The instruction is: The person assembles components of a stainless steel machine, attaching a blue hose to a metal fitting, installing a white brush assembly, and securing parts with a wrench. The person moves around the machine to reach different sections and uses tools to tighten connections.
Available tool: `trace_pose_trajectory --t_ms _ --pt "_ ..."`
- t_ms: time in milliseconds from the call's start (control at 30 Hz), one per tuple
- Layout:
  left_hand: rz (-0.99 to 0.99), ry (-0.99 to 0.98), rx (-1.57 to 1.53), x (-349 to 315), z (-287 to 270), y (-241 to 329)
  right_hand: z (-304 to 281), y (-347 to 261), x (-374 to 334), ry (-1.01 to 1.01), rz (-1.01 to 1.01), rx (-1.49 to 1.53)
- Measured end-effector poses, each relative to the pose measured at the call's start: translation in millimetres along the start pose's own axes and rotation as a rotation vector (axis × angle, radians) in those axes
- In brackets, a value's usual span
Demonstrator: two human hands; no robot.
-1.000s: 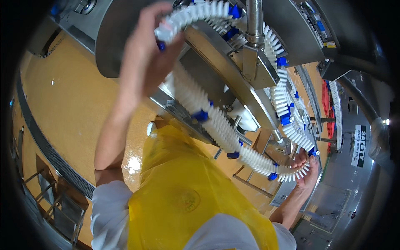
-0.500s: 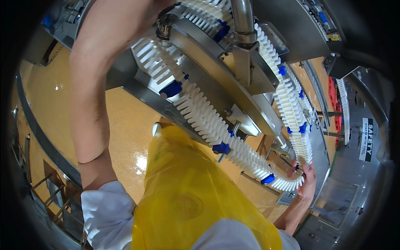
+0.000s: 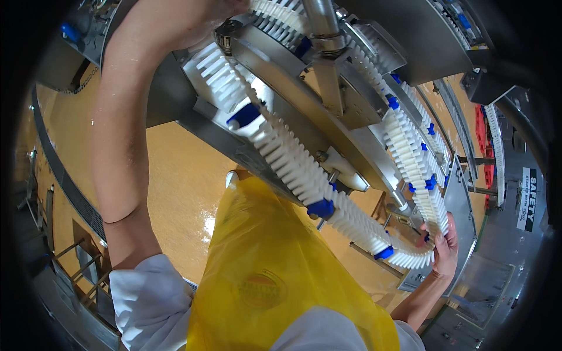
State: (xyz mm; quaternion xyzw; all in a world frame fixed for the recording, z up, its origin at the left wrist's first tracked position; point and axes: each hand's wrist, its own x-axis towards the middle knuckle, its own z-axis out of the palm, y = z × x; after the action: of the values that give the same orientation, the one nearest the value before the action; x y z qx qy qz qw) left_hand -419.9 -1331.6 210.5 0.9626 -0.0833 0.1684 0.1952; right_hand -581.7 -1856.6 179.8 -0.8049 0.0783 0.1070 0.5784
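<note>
Ridged matt plastic chain (image 3: 287,159), smooth metal beam (image 3: 364,161), glossy plastic apron (image 3: 266,251), cloth sleeve (image 3: 149,298), shiny floor (image 3: 178,181)

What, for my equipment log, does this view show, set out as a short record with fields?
Left hand: mostly cut off at the top edge, near the chain's upper end; grip cannot be told
Right hand: gripping the chain at its bend on the right
Chain: white plastic conveyor chain with blue blocks, hanging in a curve beside the frame
Frame: metal conveyor frame
Clothing: yellow apron, white sleeves
Floor: tan floor, shiny
</note>
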Motion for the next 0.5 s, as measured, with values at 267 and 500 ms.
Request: trace_pose_trajectory --t_ms 267,500 --pt "0.035 0.232 0.297 -23 8 27 -12 5 8 -0.115 -0.119 -0.079" --pt "-0.052 0.175 0.332 -33 9 42 2 61 29 -0.035 -0.031 0.185"
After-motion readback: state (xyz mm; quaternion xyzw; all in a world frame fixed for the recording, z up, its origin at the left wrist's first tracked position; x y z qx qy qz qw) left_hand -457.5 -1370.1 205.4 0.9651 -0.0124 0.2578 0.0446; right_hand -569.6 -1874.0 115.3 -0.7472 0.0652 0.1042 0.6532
